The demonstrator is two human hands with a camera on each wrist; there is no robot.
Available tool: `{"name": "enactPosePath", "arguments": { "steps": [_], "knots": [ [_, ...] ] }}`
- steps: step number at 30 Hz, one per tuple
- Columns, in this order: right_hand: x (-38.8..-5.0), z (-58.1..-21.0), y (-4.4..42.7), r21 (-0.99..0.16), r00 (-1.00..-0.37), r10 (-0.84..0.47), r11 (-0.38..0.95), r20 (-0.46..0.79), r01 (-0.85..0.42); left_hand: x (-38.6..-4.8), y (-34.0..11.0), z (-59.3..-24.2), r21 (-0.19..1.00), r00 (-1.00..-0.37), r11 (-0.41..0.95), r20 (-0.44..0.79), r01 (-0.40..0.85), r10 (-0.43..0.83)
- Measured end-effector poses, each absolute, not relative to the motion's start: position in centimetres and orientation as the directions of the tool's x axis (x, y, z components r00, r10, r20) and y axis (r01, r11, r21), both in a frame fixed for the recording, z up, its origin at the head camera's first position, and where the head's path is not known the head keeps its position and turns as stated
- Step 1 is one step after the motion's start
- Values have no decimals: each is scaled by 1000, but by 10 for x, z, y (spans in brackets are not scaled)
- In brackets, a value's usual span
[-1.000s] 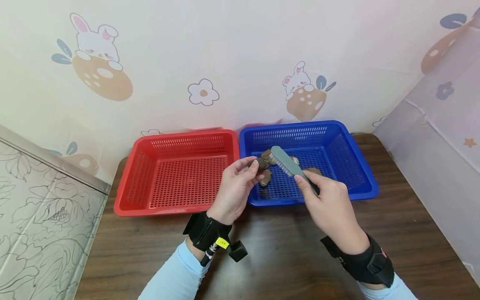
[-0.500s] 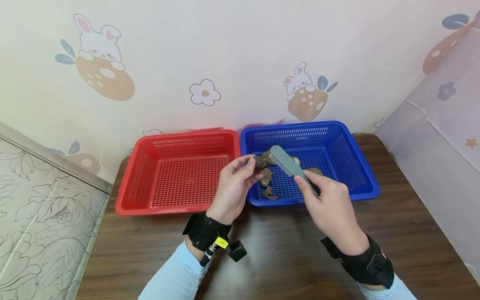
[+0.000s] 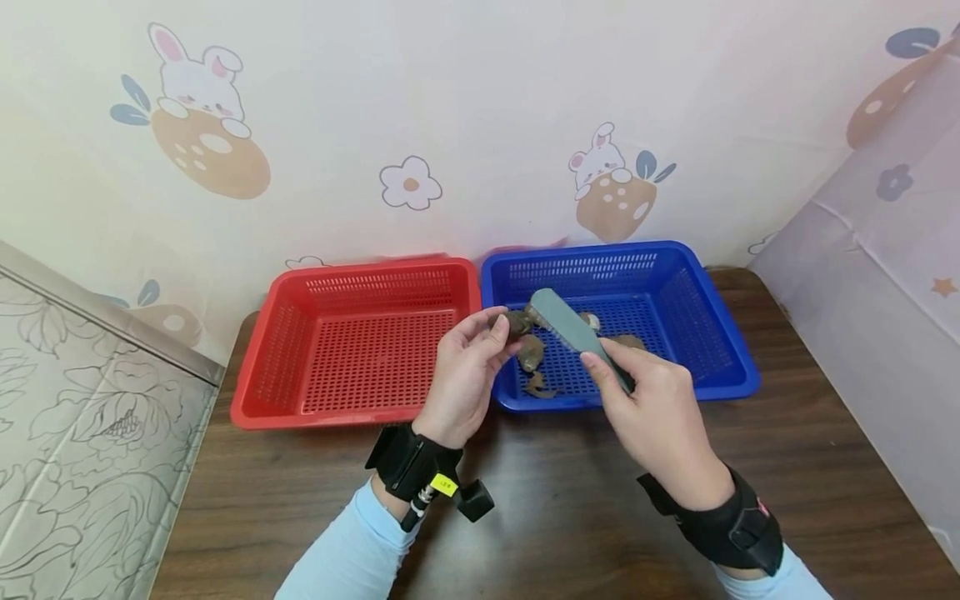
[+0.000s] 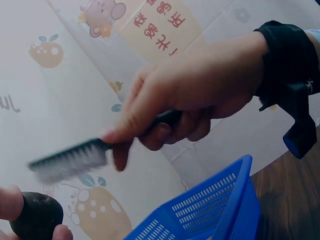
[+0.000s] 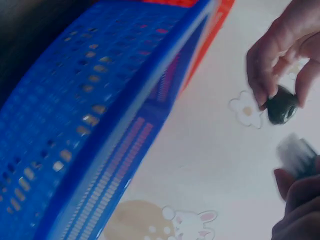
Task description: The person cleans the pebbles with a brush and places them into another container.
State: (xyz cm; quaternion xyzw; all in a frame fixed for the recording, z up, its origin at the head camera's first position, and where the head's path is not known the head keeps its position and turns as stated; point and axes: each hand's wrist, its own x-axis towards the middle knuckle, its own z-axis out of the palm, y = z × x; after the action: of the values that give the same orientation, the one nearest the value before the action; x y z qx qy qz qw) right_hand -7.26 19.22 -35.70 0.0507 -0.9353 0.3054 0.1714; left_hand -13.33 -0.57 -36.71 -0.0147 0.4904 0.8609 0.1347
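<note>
My left hand pinches a dark, rounded stone between thumb and fingers, above the left side of the blue basket. In the left wrist view that stone looks smooth and nearly black. My right hand grips a grey-green scrubbing brush by its handle. White bristles face down on it, with the head's tip close by the stone; in the left wrist view a small gap shows between them. The bristles are blurred in the right wrist view.
Inside the blue basket lie several brownish stones, one below my left fingers and another partly behind my right hand. A thin brown scrap lies near its front. A red basket stands to the left on the wooden table.
The brush and my right hand have shifted slightly left, toward the stone. My left hand has hardly moved. The brown scrap near the basket's front shows larger than a second ago.
</note>
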Motion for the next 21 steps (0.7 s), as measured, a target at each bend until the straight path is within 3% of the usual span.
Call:
{"name": "enactPosePath", "arguments": {
  "steps": [3, 7, 13, 21],
  "knots": [
    [-73, -358, 189, -539, -935, -17, 813, 354, -219, -133, -6, -367, 842, -965, -483, -151, -239, 214],
    [-74, -360, 191, -495, -944, 23, 856, 328, -151, -132, -8, -368, 839, -966, -487, -160, -242, 206],
    [-73, -357, 188, -572, -942, -5, 793, 337, -209, -132, -10, -368, 835, -968, -498, -149, -233, 203],
    [-73, -352, 189, -552, -939, 32, 816, 343, -173, -132, -9, -368, 826, -969, -516, -138, -227, 204]
  ]
}}
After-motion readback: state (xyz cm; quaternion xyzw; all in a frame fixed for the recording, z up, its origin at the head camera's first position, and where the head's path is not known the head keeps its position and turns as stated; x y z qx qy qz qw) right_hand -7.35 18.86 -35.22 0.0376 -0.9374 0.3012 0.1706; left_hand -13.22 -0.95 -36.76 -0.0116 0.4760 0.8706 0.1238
